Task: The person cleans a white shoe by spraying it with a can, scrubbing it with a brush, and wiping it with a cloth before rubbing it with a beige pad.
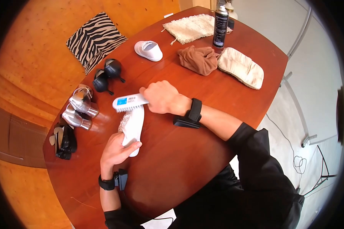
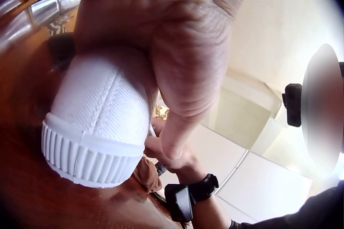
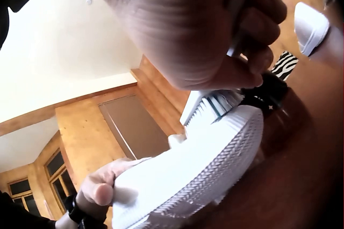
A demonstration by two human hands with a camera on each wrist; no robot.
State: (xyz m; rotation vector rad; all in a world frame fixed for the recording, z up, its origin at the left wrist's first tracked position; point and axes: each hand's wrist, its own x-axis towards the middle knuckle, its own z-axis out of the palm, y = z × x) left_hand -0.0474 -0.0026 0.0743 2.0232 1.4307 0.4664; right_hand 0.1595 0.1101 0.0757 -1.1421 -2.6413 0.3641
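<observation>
Currently, the left hand (image 1: pixel 117 150) grips the heel end of a white shoe (image 1: pixel 133 129) over the counter (image 1: pixel 172 156); its far end reaches beneath a brush (image 1: pixel 127 102) clasped in the right hand (image 1: pixel 162 97).

Glossy red-brown table (image 1: pixel 179 152), pale floor (image 1: pixel 283 116)

Heels (image 1: pixel 76 118) are sitting left of a shoe (image 1: pixel 133 128) and brush (image 1: pixel 130 102); a can (image 1: pixel 220 28) is standing behind a cloth (image 1: pixel 198 60).

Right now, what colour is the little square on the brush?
The little square on the brush is blue; it shows best in the head view.
</observation>
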